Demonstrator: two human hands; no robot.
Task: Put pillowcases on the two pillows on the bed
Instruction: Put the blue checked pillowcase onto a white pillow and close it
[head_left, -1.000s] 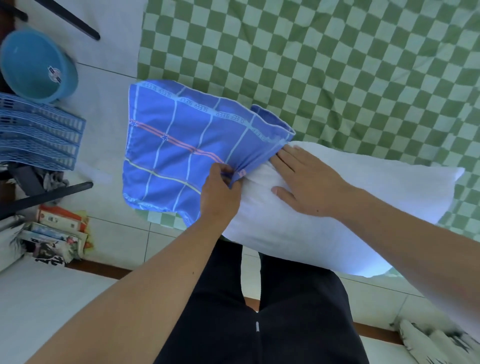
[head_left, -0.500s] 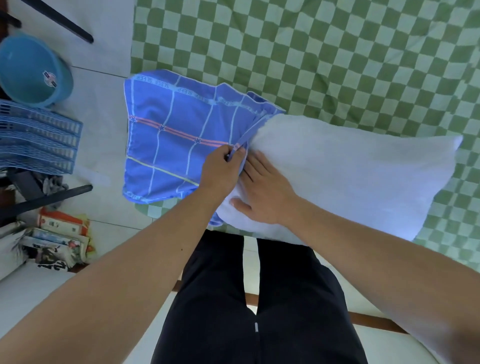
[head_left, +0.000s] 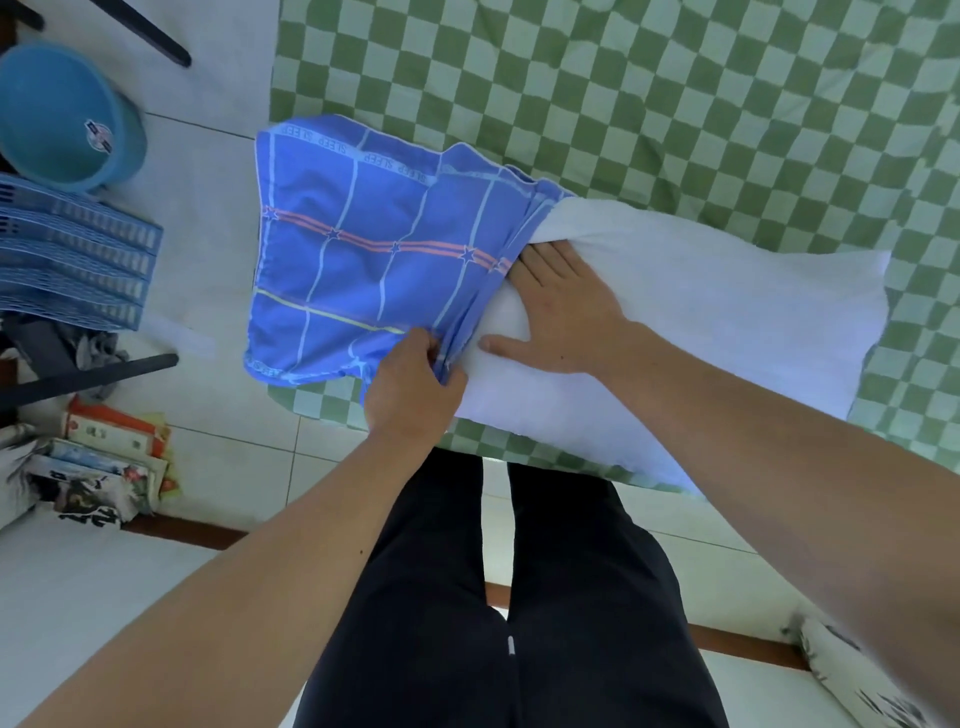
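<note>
The soft white rectangular pillow lies crosswise near the front edge of the bed, on the green-and-white checked bedsheet, with its left end tucked just inside the mouth of the blue cotton pillowcase with pale grid lines and an orange stripe. Only that end is covered; most of the pillow is bare, and the rest of the case lies limp and flat, part of it hanging past the bed's left edge over the white tiled floor. The left hand pinches the gathered hem of the case at the near corner, fingers curled round the cloth. The right hand lies flat on the pillow at the opening with fingers straight, pressing and gripping nothing; whether its fingertips reach under the hem is hard to tell. Both pieces look light and yielding: the filling should squash under pressure and spring back, while the thin case will likely bunch and drag rather than slide. The hem on each side of the opening seems the best place to hold, with the pillow's corners squeezed small and fed in. A second pillow is not in view. On the floor to the left stand a round blue plastic basin and stacked blue slatted plastic trays.
</note>
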